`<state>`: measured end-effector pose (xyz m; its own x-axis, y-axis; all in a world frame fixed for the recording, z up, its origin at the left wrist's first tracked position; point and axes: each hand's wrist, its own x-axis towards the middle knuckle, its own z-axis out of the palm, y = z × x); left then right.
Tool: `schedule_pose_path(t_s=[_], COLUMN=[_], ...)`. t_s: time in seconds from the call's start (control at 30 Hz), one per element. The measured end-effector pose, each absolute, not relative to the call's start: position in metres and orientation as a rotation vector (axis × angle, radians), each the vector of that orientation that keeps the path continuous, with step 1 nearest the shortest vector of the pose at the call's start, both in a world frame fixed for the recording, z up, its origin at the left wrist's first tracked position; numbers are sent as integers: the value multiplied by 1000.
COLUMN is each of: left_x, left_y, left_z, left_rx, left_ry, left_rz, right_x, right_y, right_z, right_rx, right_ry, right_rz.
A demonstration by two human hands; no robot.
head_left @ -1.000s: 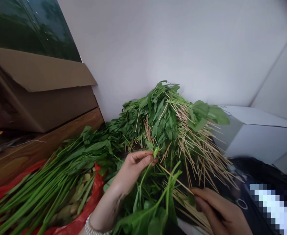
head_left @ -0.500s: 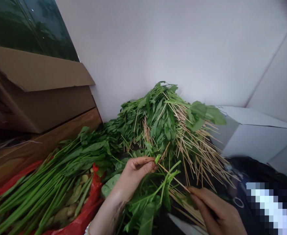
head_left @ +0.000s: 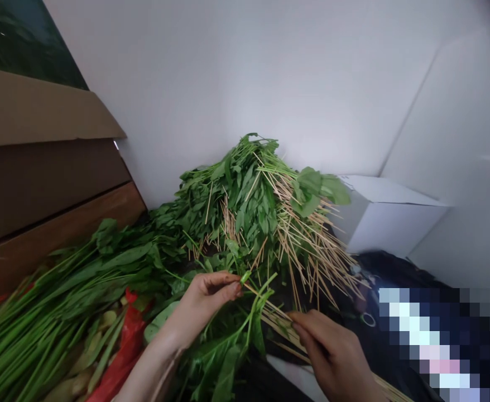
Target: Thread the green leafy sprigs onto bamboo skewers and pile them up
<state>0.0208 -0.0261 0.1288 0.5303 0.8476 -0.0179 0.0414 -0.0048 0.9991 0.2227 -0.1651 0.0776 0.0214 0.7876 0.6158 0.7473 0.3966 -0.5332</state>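
Between the thumb and fingers of my left hand is a short cut end of green stem. A thin wooden skewer runs from that stem down to the fingertips of my right hand, which pinch its other end. Leafy green stalks hang on and below the skewer, between my hands. Behind them rises a heap of leafy greens, with many pale skewers sticking out at its right side.
Long green stalks lie at the left beside a red plastic bag. A cardboard box stands on a wooden surface at the left. Right of the heap are a white box and black plastic.
The view has turned to the right, so the scene sits further left. My right hand has come slightly closer to my left hand, both still gripping.
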Motion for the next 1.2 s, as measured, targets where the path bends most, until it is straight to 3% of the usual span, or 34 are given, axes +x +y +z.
schedule_pose_path(t_s=[0.63, 0.9, 1.07, 1.2], left_x=[21, 11, -24, -26], left_y=[-42, -59, -18, 11], left_z=[115, 99, 119, 106], left_rx=[1765, 1779, 1725, 1941], left_ry=[634, 688, 871, 1070], left_rz=[493, 506, 675, 733], right_x=[216, 217, 247, 253], right_y=[-154, -130, -120, -108], right_z=[74, 88, 88, 69], right_rx=[-1399, -1348, -1269, -1175], right_ry=[-1630, -1698, -1552, -1457], right_rz=[363, 730, 1152, 1463])
